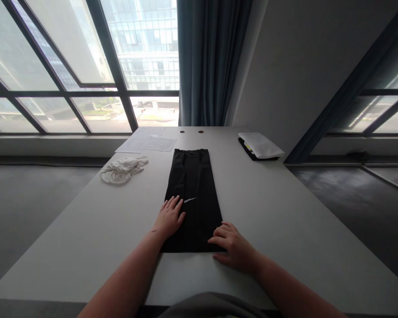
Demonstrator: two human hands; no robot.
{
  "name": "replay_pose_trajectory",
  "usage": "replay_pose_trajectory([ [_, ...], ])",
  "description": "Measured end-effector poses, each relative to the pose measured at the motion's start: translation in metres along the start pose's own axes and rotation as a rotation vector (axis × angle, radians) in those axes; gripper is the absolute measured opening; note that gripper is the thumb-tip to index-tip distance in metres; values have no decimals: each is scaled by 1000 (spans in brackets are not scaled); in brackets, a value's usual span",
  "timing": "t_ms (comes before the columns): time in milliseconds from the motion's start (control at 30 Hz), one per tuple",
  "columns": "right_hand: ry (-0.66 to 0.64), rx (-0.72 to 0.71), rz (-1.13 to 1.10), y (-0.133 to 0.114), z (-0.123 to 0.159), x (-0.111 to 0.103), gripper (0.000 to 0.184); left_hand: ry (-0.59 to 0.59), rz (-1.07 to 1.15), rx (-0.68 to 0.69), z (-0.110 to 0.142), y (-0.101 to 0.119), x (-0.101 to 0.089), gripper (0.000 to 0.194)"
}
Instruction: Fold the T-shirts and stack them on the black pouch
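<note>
A pair of black shorts (195, 225) lies folded lengthwise and flat on the white table in front of me. Its waistband points away from me, and a small light logo shows near the middle. My left hand (170, 217) rests palm down on the left edge of the cloth, fingers stretched forward beside the logo. At the near right corner is my right hand (234, 245), its fingers bent over the cloth edge. The thumb sits apart from them, just past the near hem. No grip on the fabric shows in either hand.
On the white table (119, 247) a crumpled white cloth (122, 170) lies to the left. Printed papers (141, 139) are behind it. At the back right a white pouch (260, 145) rests on a dark flat item. A blue curtain (212, 62) hangs beyond the far edge.
</note>
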State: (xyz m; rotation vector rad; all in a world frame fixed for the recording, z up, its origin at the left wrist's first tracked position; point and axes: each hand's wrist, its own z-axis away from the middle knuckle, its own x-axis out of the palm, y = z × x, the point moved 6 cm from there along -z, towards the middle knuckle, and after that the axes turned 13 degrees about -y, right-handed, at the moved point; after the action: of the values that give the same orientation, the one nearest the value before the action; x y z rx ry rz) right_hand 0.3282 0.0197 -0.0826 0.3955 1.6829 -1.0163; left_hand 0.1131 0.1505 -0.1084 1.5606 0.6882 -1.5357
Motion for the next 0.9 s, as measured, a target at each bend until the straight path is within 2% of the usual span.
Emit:
replay_pose_trajectory([
  [100, 69, 65, 5, 1, 9, 2, 14, 14, 7, 5, 16, -6, 3, 52],
  [200, 124, 87, 22, 2, 14, 1, 14, 24, 19, -23, 35, -15, 9, 54],
  [333, 100, 116, 73, -1, 12, 0, 17, 34, 45, -37, 50, -19, 12, 55],
  [467, 95, 152, 166, -6, 12, 1, 22, 50, 67, -24, 60, -12, 6, 52],
  [633, 166, 172, 177, -6, 26, 5, 25, -18, 41, 180, 85, 11, 13, 65],
  [800, 235, 120, 196, -7, 37, 2, 25, -56, 4, 176, 93, 12, 20, 83],
  [900, 245, 54, 209, -11, 41, 0, 28, -50, 3, 167, 90, 9, 21, 84],
])
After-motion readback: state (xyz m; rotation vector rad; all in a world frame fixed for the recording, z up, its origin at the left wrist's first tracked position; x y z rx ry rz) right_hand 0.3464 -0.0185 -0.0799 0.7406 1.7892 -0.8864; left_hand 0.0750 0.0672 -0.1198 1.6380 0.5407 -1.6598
